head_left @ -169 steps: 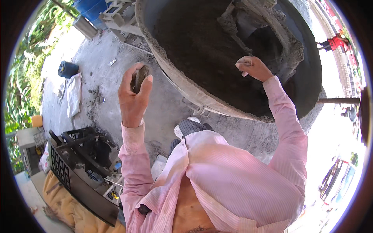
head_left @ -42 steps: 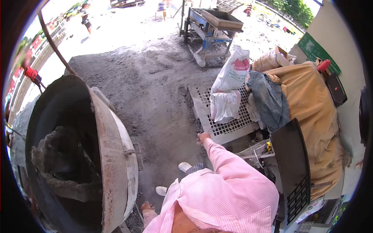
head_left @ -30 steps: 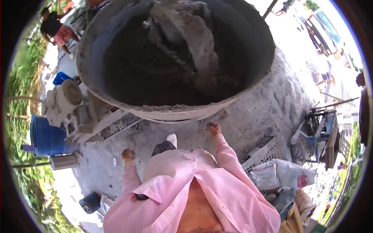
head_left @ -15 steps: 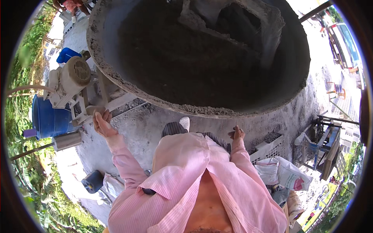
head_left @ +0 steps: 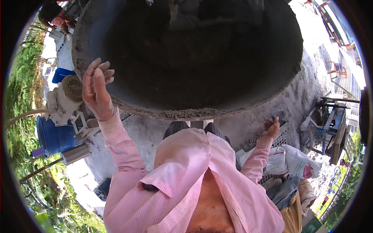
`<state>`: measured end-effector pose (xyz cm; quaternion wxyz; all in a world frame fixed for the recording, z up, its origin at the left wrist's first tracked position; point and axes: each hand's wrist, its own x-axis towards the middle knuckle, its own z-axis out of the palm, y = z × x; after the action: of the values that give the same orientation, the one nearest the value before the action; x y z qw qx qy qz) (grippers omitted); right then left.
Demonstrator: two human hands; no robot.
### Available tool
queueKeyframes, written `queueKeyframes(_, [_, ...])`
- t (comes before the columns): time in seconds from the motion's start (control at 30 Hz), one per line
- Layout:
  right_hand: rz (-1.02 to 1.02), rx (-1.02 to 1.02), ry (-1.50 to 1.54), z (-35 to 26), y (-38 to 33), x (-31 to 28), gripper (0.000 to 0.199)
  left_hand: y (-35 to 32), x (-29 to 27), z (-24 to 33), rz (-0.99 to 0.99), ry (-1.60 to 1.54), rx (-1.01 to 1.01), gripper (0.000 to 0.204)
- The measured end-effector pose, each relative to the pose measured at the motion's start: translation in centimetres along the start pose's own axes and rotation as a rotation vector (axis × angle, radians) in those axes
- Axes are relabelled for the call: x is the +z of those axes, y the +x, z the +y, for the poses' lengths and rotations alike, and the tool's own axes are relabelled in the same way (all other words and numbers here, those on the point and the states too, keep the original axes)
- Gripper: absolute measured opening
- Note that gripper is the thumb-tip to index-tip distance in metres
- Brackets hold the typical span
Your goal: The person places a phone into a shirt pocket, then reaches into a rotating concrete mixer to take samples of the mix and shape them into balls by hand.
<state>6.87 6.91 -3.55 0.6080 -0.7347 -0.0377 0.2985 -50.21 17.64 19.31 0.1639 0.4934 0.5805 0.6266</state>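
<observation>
A large concrete mixer drum (head_left: 182,113), its rim caked with rough grey mortar, gapes in front of me. Deep in its dark mouth, a mortar-coated paddle (head_left: 186,17) shows partly, near the top edge. My left hand (head_left: 98,87) is raised by the left part of the rim, fingers apart and nothing held; I cannot tell if it touches the rim. Out to the right, low beside the drum, my right hand (head_left: 271,127) hangs with loosely bent fingers and no visible object in it. Both forearms wear pink striped sleeves.
Left of the drum sit a beige motor (head_left: 66,95), a blue barrel (head_left: 58,134) and a blue container (head_left: 63,75). White sacks (head_left: 301,161) lie at right, near a metal-and-wood stand (head_left: 328,128). Another person (head_left: 58,17) is at the far left.
My left hand has risen from beside the motor to the drum's rim. My right hand has swung outward to the right. The view has shifted, and the paddle shows higher in the drum.
</observation>
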Motion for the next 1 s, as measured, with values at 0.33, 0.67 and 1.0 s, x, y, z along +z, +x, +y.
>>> queueKeyframes(0.33, [-0.265, -0.784, -0.053, -16.0, -8.4, 8.7, 0.035, -3.6, 1.0, -4.2, -0.218, 0.344, -0.143, 0.032])
queueKeyframes(0.67, [-0.830, -1.075, -0.313, -15.0, -12.7, 16.9, 0.021, -4.2, 3.8, -6.5, -0.165, 0.549, -0.056, 0.029])
queueKeyframes(1.0, [-0.871, -1.132, -0.249, -14.8, -12.2, 16.9, 0.015, -4.8, 3.8, -4.8, 0.096, 0.363, -0.135, 0.030])
